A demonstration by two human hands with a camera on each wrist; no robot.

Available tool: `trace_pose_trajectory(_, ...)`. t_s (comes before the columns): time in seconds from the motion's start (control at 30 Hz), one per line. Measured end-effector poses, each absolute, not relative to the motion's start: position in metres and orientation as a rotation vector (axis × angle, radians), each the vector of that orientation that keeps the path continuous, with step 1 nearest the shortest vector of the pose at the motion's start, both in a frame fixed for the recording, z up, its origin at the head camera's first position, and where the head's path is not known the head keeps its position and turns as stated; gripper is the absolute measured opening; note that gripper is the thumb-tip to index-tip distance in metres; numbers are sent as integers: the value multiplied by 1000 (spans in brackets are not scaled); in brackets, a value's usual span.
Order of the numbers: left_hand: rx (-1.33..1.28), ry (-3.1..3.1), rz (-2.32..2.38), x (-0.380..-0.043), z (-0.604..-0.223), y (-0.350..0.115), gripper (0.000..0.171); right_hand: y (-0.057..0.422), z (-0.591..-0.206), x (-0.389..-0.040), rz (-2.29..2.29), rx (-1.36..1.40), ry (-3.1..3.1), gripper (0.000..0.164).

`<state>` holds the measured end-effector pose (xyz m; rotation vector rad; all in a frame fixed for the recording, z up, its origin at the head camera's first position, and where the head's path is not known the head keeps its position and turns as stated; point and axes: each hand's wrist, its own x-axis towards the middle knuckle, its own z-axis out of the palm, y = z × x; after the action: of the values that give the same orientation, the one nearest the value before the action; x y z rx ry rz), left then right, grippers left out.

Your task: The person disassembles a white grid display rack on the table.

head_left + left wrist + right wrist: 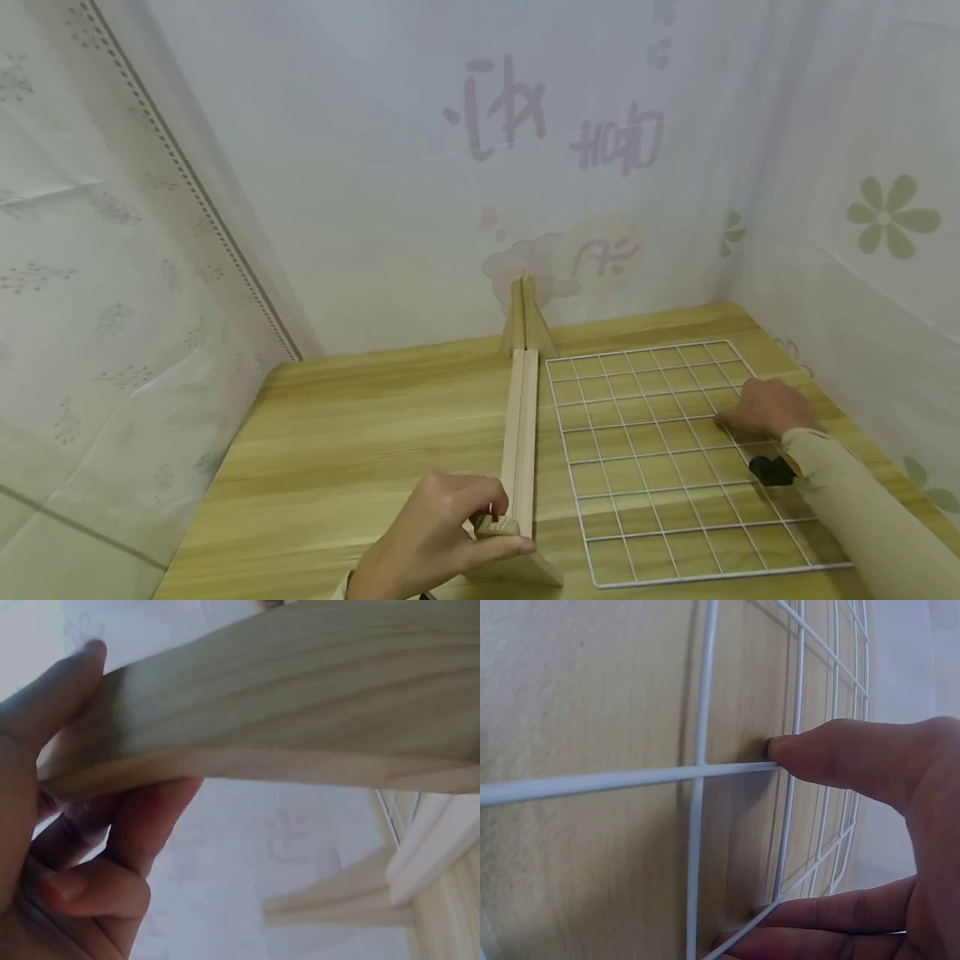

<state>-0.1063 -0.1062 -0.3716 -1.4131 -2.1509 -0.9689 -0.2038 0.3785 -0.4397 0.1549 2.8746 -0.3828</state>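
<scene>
A wooden stand (520, 425) lies lengthwise across the table, with a grooved double rail and a flared upright at each end. My left hand (435, 529) grips the top of the near upright (285, 705), the thumb on one face and curled fingers on the other. To the right of the rail, a white wire grid (657, 422) lies flat or nearly flat on the table. My right hand (772, 407) holds this grid near its right edge. In the right wrist view the thumb (810, 754) presses a wire while fingers reach the edge wire.
The wood-grain table (360, 433) extends left of the stand. Pale printed curtains (375, 208) hang behind it and along both sides. The far upright (527, 317) stands near the table's back edge. A black band (772, 471) shows at my right wrist.
</scene>
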Motion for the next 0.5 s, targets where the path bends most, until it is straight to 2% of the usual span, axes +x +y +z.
trace_pose_trajectory(0.5, -1377, -2069, -750, -100, -374, -77, 45, 371, -443, -215, -372, 120, 2897, 50)
